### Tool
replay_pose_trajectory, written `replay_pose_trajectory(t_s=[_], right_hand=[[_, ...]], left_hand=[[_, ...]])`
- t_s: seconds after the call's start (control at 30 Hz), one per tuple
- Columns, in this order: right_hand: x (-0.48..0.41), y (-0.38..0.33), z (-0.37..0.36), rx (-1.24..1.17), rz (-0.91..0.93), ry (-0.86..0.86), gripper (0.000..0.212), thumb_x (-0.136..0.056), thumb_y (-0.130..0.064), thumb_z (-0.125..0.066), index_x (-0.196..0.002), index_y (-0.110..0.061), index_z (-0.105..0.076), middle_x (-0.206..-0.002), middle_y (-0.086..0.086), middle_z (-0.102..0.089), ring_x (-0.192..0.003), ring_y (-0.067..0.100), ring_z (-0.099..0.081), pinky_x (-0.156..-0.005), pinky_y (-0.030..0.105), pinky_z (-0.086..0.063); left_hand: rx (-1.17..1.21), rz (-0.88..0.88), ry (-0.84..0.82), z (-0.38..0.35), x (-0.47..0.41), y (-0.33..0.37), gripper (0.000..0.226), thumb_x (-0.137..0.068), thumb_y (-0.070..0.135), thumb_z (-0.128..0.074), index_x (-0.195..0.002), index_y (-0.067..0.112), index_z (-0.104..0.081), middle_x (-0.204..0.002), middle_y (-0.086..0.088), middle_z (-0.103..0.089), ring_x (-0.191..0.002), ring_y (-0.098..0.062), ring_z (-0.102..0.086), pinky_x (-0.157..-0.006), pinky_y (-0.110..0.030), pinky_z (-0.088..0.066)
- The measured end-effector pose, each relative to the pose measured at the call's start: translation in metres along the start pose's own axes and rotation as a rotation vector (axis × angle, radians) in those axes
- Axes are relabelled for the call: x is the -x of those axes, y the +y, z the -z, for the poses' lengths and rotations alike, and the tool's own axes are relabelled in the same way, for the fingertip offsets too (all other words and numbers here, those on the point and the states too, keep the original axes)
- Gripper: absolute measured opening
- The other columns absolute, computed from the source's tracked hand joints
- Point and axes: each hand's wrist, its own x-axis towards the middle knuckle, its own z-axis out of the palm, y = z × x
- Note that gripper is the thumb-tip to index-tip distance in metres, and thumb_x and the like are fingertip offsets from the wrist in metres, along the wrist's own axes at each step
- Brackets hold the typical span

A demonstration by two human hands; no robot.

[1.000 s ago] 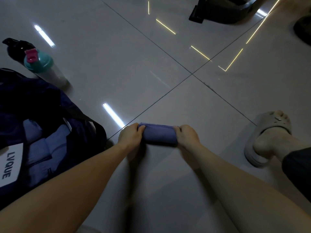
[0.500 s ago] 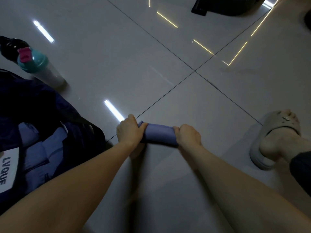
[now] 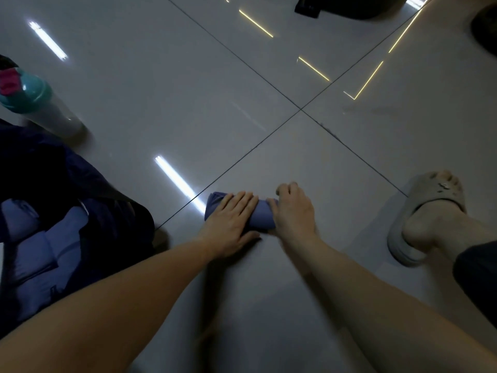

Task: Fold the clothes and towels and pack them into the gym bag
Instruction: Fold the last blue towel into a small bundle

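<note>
Since the earlier frame the left hand has shifted from the roll's end onto its top, fingers straight and together, pressing the rolled blue towel on the floor below centre. At its 3 o'clock end the right hand has its fingers curled; whether they grip it is unclear. At 8 o'clock lies the gym bag.

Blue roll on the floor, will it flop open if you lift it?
Probably floppy: the blue roll is cloth, pressed under the flat left hand. It may unroll if lifted loosely. It would likely slide easily on the glossy floor.
</note>
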Motion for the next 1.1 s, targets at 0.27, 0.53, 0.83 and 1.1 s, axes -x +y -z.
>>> replay_pose_trajectory(t_s=[0.27,0.53,0.83,1.1], right_hand=[[0.034,0.030,-0.017,0.055,0.562,-0.116,0.078,-0.083,-0.027,-0.067,-0.151,-0.003,-0.039,-0.155,0.014,-0.042,-0.141,0.029,-0.043,-0.116,0.045,-0.036],[0.016,0.030,-0.020,-0.160,0.542,-0.051,0.063,-0.073,-0.012,-0.072,-0.134,-0.004,-0.060,-0.134,0.015,-0.063,-0.118,0.033,-0.061,-0.105,0.041,-0.046],[-0.032,0.013,0.054,-0.519,0.180,-0.535,0.009,-0.080,-0.017,-0.066,-0.086,-0.012,-0.061,-0.082,0.006,-0.062,-0.073,0.020,-0.056,-0.065,0.040,-0.048],[-0.044,-0.008,0.102,-1.054,-0.244,-0.255,0.036,-0.088,-0.028,-0.072,-0.065,-0.015,-0.048,-0.061,0.001,-0.044,-0.060,0.018,-0.042,-0.054,0.032,-0.036]], left_hand=[[0.101,-0.102,0.014,0.007,-0.002,-0.015,0.092,-0.091,0.067,-0.043,-0.159,0.008,-0.025,-0.165,-0.009,-0.028,-0.153,-0.023,-0.022,-0.125,-0.034,-0.002],[0.130,-0.024,0.023,0.006,0.000,-0.028,0.095,-0.085,0.066,-0.057,-0.153,0.003,-0.037,-0.157,-0.015,-0.042,-0.145,-0.030,-0.038,-0.123,-0.033,-0.013],[0.289,0.239,0.105,0.040,-0.005,-0.015,0.036,-0.077,0.025,-0.074,-0.110,0.022,-0.063,-0.098,-0.005,-0.073,-0.090,-0.032,-0.066,-0.071,-0.035,-0.048],[1.221,0.499,-0.387,0.128,-0.010,0.007,0.041,-0.079,0.013,-0.085,-0.115,0.002,-0.069,-0.101,-0.013,-0.077,-0.095,-0.027,-0.075,-0.083,-0.038,-0.062]])
